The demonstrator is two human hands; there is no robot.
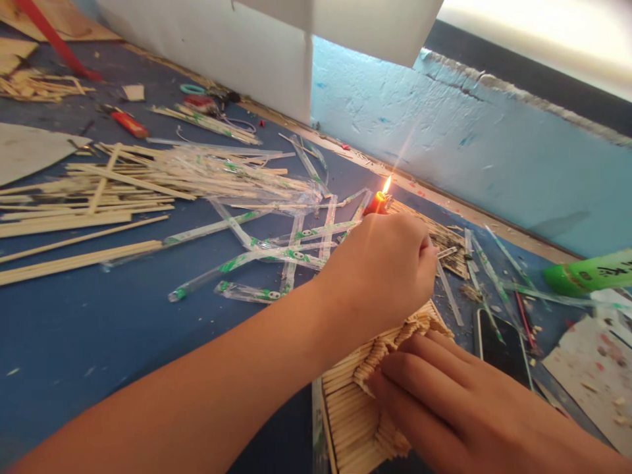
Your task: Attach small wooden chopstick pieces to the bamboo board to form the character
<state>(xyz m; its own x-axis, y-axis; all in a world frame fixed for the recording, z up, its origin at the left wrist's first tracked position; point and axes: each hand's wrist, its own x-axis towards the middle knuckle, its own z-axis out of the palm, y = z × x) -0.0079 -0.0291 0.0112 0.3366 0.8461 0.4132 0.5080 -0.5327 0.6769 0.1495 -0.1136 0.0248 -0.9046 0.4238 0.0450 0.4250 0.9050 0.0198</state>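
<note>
I am viewing everything through one camera on the person's head. It is looking forward and down at the table [99, 355], sitting near above the left hand [378, 273] and right hand [459, 401], and facing the blue wall [474, 145], whose foot is slanting down rightward.

Near the centre of the frame, the left hand [382, 270] is just beside a small flame [387, 184]; its fingertips are hidden. At lower right, the right hand [439, 395] rests on a piece made of thin sticks [350, 408]. Loose wooden sticks [113, 178] lie at left on the blue counter [74, 368], and a phone [503, 349] at right.
</note>
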